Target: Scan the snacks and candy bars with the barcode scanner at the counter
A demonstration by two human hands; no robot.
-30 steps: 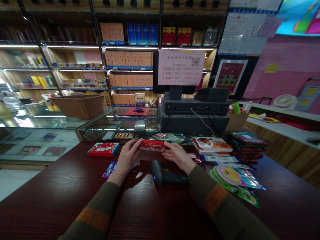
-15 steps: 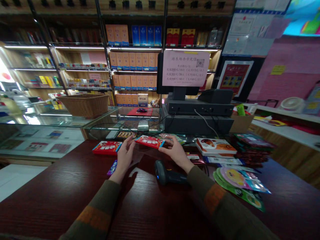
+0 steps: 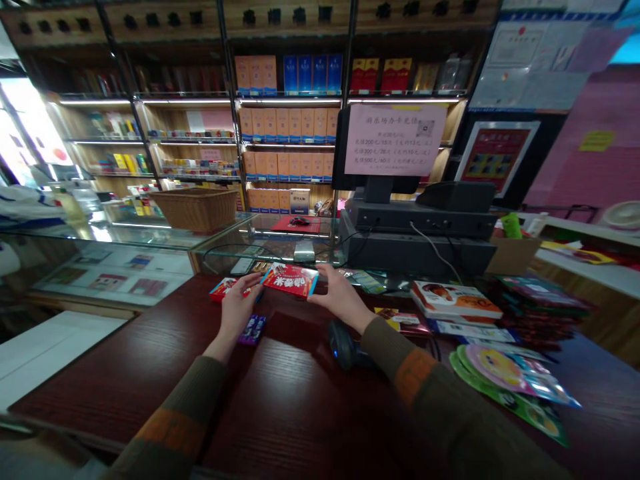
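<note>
Across the dark wood tabletop (image 3: 125,350), the person's two hands (image 3: 287,300) hold a red printed box (image 3: 290,280) out above its far edge. The left hand (image 3: 239,310) and right hand (image 3: 336,297) seem to grip the box narrowly at its short ends, fingertips on either side, though the dim view makes the contact hard to judge. Just beyond the left hand lies a smaller red box (image 3: 225,289), and a small purple packet (image 3: 253,330) sits near that wrist. A black barcode scanner (image 3: 345,345) lies on its side by the right wrist. Farther right are a stack of flat boxes (image 3: 453,300) and a spread of glossy foil packets (image 3: 515,373).
</note>
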